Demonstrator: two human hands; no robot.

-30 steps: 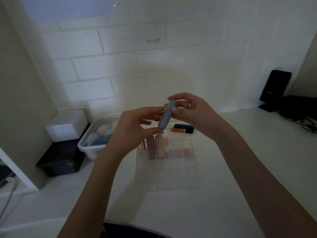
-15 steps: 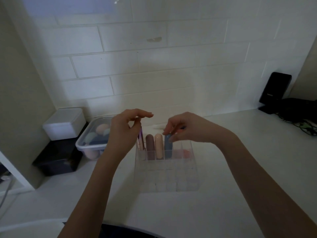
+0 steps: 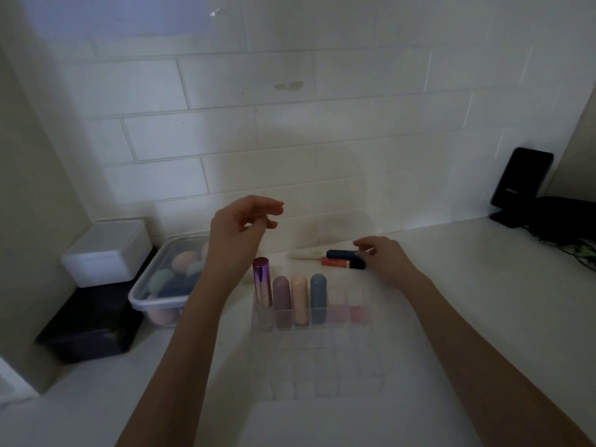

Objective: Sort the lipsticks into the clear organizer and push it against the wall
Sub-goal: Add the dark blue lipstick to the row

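Note:
The clear organizer (image 3: 319, 359) stands on the white counter, away from the tiled wall. In its back row stand a shiny purple lipstick (image 3: 262, 280), a mauve one (image 3: 280, 293), a peach one (image 3: 299, 296) and a grey-blue one (image 3: 318, 293). Behind it lie a dark navy lipstick (image 3: 343, 254), an orange-and-navy one (image 3: 342, 263) and a pale tube (image 3: 304, 254). My right hand (image 3: 385, 258) has its fingers at the navy lipstick's right end; whether it grips is unclear. My left hand (image 3: 240, 229) hovers above the organizer's left side, fingers apart, holding nothing.
A lidded clear tub (image 3: 167, 282) of makeup sponges sits left of the organizer, beside a white box (image 3: 108, 253) on a black box (image 3: 93, 324). A black device (image 3: 522, 180) and cables (image 3: 577, 246) occupy the back right corner.
The grey-blue lipstick went from both hands into the organizer's back row. My right hand then moved back right to the loose lipsticks. My left hand lifted slightly.

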